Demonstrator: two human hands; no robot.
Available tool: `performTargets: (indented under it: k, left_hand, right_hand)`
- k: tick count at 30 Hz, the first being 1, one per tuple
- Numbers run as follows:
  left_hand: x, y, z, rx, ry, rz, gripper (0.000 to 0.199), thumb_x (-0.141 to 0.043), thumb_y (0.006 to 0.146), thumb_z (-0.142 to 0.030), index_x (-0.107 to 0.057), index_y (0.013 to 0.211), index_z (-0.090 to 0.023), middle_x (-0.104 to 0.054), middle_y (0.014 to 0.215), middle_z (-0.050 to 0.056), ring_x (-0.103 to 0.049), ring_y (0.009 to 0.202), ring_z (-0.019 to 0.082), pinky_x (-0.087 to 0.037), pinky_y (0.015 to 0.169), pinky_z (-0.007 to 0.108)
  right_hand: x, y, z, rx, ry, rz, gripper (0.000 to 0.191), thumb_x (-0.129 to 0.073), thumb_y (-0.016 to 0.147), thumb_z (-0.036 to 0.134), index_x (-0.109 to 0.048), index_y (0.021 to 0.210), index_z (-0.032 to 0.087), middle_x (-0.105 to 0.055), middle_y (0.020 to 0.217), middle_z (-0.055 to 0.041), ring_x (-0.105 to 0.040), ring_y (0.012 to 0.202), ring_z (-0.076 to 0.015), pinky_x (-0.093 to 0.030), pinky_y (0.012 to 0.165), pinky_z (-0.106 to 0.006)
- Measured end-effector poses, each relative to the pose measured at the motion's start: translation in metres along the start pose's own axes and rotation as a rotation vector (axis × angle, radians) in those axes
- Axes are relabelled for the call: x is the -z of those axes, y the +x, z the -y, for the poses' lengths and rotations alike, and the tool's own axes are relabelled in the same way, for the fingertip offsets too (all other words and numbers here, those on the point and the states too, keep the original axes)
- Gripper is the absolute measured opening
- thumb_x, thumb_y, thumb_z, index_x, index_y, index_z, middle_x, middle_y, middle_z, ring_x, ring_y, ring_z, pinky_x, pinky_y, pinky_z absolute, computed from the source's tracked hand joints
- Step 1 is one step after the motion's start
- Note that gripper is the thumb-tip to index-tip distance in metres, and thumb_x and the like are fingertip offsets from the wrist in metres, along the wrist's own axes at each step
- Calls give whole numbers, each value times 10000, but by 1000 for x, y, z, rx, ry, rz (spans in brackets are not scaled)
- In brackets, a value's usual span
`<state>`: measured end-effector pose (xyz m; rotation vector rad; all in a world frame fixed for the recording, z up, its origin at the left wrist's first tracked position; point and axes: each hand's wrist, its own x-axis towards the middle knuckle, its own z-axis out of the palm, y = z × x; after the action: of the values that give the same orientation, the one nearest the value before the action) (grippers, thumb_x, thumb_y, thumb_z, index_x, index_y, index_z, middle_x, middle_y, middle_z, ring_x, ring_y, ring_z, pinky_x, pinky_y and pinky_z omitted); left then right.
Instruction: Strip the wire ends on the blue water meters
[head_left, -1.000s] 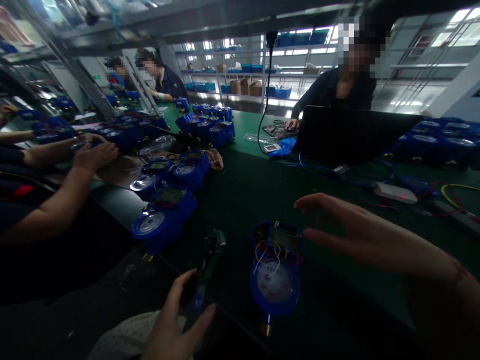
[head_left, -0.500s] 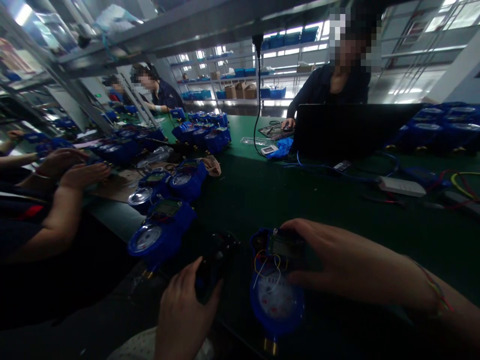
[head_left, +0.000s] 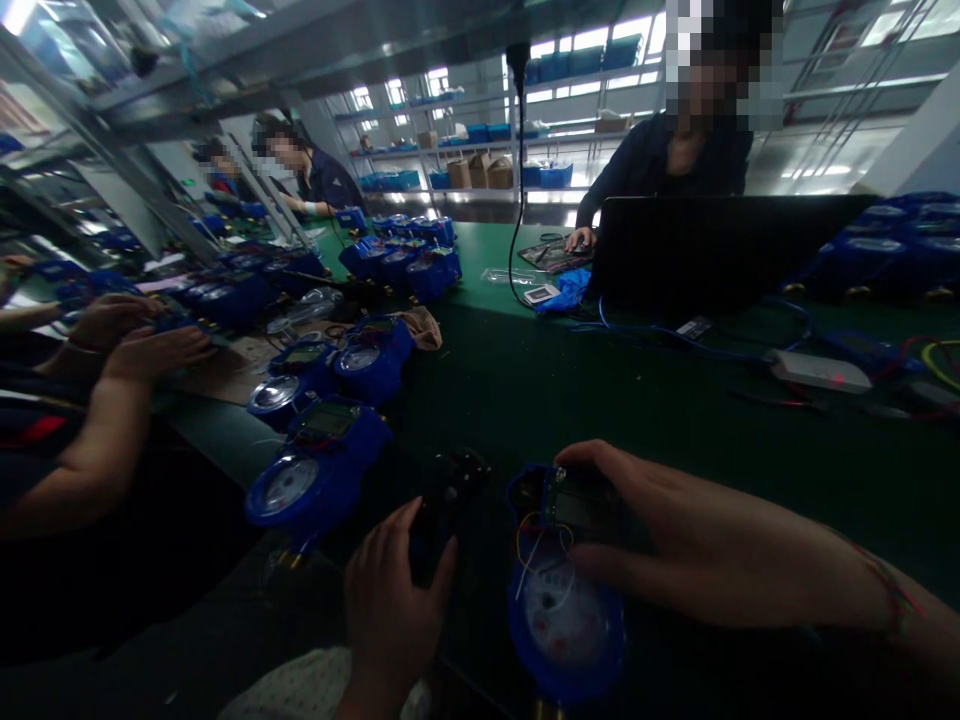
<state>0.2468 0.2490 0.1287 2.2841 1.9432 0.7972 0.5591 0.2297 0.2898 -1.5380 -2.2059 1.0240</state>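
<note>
From the head view, my right hand (head_left: pixel 675 545) reaches in from the right with the forearm low over the green surface (head_left: pixel 525 380), its fingers (head_left: pixel 600 462) curled around the top of the open blue water meter (head_left: pixel 562 590) that lies just in front of me, thumb under its display module and coloured wires showing beside it. My left hand (head_left: pixel 394 610) comes up from below with the fingers closed round a dark tool (head_left: pixel 442 500) standing just left of that meter. More blue meters (head_left: pixel 322 450) sit to the left, near a co-worker's arms (head_left: pixel 97 400), and a laptop (head_left: pixel 712 250) stands well beyond.
</note>
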Motion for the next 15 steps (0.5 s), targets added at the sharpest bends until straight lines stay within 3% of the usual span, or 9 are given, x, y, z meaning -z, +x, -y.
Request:
performTargets:
  k: [8,15]
  left_hand:
    - [0,-2,0,-6,-5,-7,556,-471,976,-577,-460,1390,-206,-571,1376,107,-515,1270,305,-382,1068,488]
    - [0,-2,1,-4,-10,-11,553,-477,976,-570,-465,1389,-202,-572,1380,113,-514,1274,307,-381,1063,483]
  right_hand:
    - [-2,8,-3,-78,51,57,606,-656,901,586,-429,1395,321,-582,1326,-30,-632,1091,-226,-562,921,-370]
    - [-2,11,-2,-101,75,80,645,-662,884,632,-408,1396,333,-565,1339,-18,-616,1109,-224,-554,945,-388]
